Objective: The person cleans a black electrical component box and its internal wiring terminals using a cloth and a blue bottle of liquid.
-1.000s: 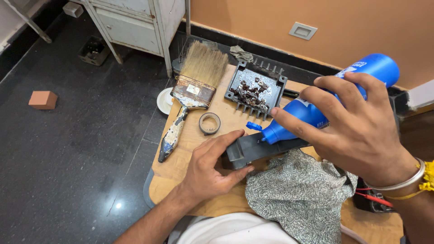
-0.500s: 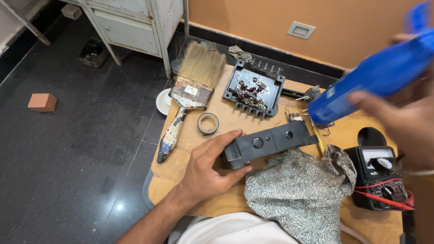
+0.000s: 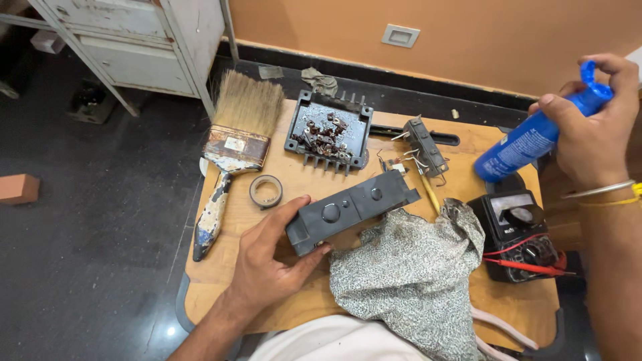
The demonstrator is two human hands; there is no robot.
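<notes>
While the wooden counter [image 3: 508, 314] carries everything, the largest thing on it is the speckled grey cloth [image 3: 408, 281], bunched at the near edge and touching the dark grey plastic housing [image 3: 351, 210]. That housing lies with its long axis slanting from near-left up to far-right, two round buttons on its face; the left hand [image 3: 271, 264] holds its near-left end, thumb on top and fingers [image 3: 314, 253] curled under it, so this hand is plainly the nearer one. Up and to the right, well apart from the housing, the right hand [image 3: 595, 127] grips a blue spray bottle [image 3: 528, 140] above the counter, fingers wrapped around its upper part near the nozzle; the bottle tilts, base pointing down-left toward the housing, and it bears a patch of pale print on its side. Left of the housing lies a wide paint brush [image 3: 234, 150] with a worn, chipped handle and a small pale label on its rusty ferrule. Beyond sits an open black tray [image 3: 329, 130] of small rusty parts, and at right a black multimeter [image 3: 518, 234] with red leads. Smaller are a loose switch block [image 3: 426, 148] with wires and a roll of tape [image 3: 266, 191] just beside the brush handle
</notes>
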